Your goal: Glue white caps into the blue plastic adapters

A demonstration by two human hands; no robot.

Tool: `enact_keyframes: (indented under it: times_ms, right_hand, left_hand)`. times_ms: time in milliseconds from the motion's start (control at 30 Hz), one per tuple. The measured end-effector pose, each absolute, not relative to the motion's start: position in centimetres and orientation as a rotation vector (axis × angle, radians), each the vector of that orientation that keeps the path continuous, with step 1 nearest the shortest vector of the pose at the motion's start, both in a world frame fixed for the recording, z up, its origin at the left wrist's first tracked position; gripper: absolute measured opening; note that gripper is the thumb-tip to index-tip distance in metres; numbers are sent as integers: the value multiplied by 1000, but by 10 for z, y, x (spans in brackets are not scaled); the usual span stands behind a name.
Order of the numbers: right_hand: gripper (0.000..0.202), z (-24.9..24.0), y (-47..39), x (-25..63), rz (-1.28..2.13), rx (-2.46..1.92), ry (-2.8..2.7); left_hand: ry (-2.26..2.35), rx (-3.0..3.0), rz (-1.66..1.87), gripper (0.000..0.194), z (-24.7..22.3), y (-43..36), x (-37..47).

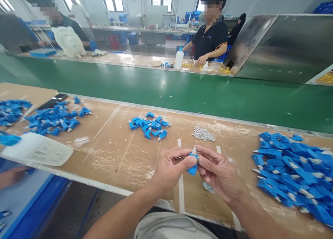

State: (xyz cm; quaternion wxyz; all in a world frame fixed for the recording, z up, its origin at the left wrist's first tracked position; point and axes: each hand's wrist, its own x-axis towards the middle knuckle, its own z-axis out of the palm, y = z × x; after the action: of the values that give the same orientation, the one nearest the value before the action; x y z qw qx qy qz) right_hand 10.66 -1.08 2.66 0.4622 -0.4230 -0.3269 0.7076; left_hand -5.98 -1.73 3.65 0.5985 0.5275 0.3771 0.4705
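Between my two hands, above the cardboard-covered table [135, 156], is a small blue plastic part [192, 168] with a pale tip pointing up. My left hand [171, 164] pinches it from the left with thumb and forefinger. On its other side my right hand [217, 168] is closed on it too, thumb and fingertips against it. A clear round object [208, 187] lies partly hidden under my right hand. Just beyond the hands is a little heap of small grey pieces [203, 133]. Several similar blue parts [149, 124] lie to the left of that heap.
A large pile of blue parts [296, 169] covers the right side; another pile [53, 119] lies left. A white bottle [39, 149] rests on its side near a clear cap [82, 141]. Beyond the green conveyor belt [161, 85], a co-worker [210, 34] handles small items.
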Motion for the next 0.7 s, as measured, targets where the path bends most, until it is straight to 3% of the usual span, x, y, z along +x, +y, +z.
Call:
enact_keyframes:
  times_ms: [133, 233, 333, 533, 700]
  right_hand:
    - [54, 31, -15, 122, 1632, -1138, -882]
    - [48, 28, -24, 146, 1525, -1249, -926]
    - [44, 21, -34, 163, 1434, -1332, -987]
    - [37, 7, -45, 178, 1348, -1341, -1179]
    - [33, 23, -49, 211, 968, -1553, -1379]
  left_hand:
    - [1222, 1303, 1164, 35, 43, 8, -106]
    - [1725, 1428, 1231, 36, 53, 60, -167]
    - [1922, 1432, 1167, 34, 58, 120, -213]
    - [1974, 1540, 761, 35, 49, 173, -210]
    - [1865, 1744, 637, 44, 55, 164, -178]
